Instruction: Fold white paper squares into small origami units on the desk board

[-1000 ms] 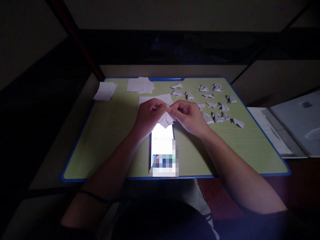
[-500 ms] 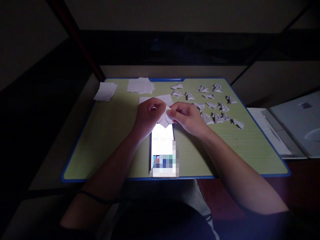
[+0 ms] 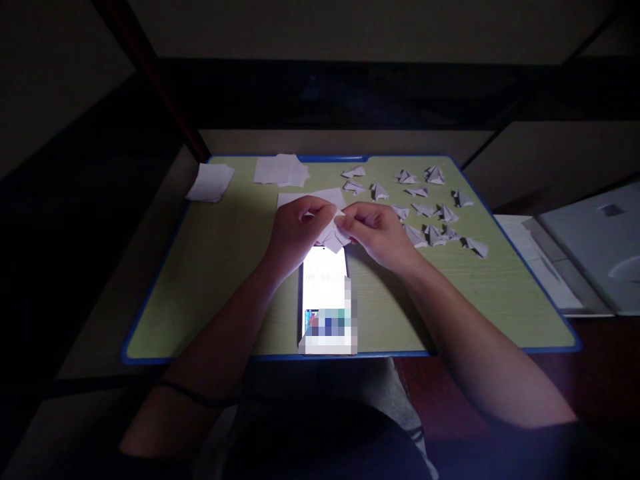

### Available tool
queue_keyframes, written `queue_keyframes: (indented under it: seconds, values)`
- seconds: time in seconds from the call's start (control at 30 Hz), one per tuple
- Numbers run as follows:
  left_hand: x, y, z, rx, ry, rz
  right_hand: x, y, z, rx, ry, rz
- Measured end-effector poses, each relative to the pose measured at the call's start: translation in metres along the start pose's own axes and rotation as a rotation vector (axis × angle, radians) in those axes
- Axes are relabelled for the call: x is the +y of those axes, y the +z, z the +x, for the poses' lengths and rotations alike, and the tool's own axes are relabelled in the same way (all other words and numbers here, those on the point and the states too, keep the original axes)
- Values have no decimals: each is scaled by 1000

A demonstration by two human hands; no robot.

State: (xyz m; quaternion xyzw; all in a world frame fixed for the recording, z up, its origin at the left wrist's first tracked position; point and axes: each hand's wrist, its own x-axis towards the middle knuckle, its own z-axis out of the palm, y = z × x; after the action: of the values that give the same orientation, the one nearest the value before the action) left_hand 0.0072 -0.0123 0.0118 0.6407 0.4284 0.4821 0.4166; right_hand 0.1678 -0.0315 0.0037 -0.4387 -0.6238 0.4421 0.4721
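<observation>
My left hand [image 3: 296, 232] and my right hand [image 3: 379, 232] meet over the middle of a green board with a blue rim [image 3: 210, 280]. Both pinch one small white folded paper piece [image 3: 334, 236], fingers closed on its edges. Just below them lies a lit phone [image 3: 325, 293] with a bright screen. Under and behind my hands a flat white sheet [image 3: 313, 198] shows partly. Much of the folded piece is hidden by my fingers.
Several small folded paper shapes [image 3: 430, 210] are scattered over the board's right half. A stack of white sheets [image 3: 280, 171] lies at the back, another stack [image 3: 210, 183] at the back left corner. A grey device [image 3: 595, 253] sits off the board to the right.
My hands stay in place and work the paper piece; the fingers have shifted slightly and the piece sits a little more tucked between them.
</observation>
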Motion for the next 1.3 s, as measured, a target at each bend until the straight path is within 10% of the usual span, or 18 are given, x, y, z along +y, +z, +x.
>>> queue_keyframes:
  seconds: [1.3]
  values:
    - [-2, 4, 0, 19, 53, 58, -2, 3, -2, 26, -9, -29]
